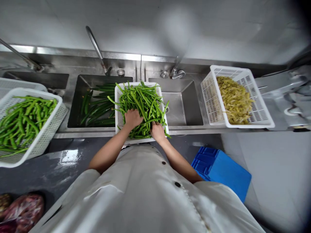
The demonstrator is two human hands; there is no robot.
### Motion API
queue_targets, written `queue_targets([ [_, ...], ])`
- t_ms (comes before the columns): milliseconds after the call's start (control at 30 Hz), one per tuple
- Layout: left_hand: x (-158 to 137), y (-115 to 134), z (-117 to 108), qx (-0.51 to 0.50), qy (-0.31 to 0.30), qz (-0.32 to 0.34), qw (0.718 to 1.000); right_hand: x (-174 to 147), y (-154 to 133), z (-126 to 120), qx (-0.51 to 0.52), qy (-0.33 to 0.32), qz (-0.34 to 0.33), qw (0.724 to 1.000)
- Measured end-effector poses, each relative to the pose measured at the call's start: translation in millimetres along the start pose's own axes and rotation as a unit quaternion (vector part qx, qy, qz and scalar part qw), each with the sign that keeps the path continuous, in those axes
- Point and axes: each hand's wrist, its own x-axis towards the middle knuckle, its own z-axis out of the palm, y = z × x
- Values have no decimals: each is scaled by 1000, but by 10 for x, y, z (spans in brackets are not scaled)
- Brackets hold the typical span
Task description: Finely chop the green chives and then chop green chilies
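Note:
A white perforated basket [117,124] is heaped with long green chili peppers [143,100], some hanging over its rim. It rests across the sink front, right before my body. My left hand [132,118] lies back-up on the left of the heap, its fingers curled down among the peppers and their tips hidden. At the heap's front right, my right hand [157,131] has its thumb and fingers closed around some peppers; the fingertips are partly covered. Left of the basket, several dark green cucumbers [100,111] lie in a sink basin.
Another white basket [46,142] of green peppers stands at left. A white basket [212,103] with yellowish shredded vegetable [234,100] sits right of the steel basin [186,110]. Faucets [96,45] rise behind. On the floor are a blue crate [223,171] and a bagged reddish mass [25,208].

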Motion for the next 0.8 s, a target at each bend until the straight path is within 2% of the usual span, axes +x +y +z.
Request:
queue_targets([
  [133,316,-221,-227,-121,-22,-26,992,85,13,-134,-18,-5,-12,1000],
  [200,393,-330,-399,-207,-13,-48,977,66,57,-269,-19,5,-30,999],
  [267,405,-392,-567,-333,-17,-83,939,27,109,-436,-17,13,-42,999],
  [367,330,-384,-764,-515,-56,-125,846,-58,162,-691,-3,-1,-45,999],
  [400,286,-365,-813,-544,-55,-117,829,-92,169,-765,2,-7,-47,999],
  [433,234,-343,-853,-554,-37,-96,826,-129,171,-831,6,-12,-50,999],
  [533,43,-296,-934,-514,82,-11,854,-238,149,-982,-1,-35,-69,997],
  [633,-147,-288,-937,-482,157,13,862,-345,125,-1111,-37,-49,-72,995],
  [700,-246,-294,-883,-508,173,7,844,-435,149,-1233,-64,-35,-65,995],
  [800,-374,-309,-735,-590,165,-23,790,-656,314,-1518,-69,27,-73,995],
])
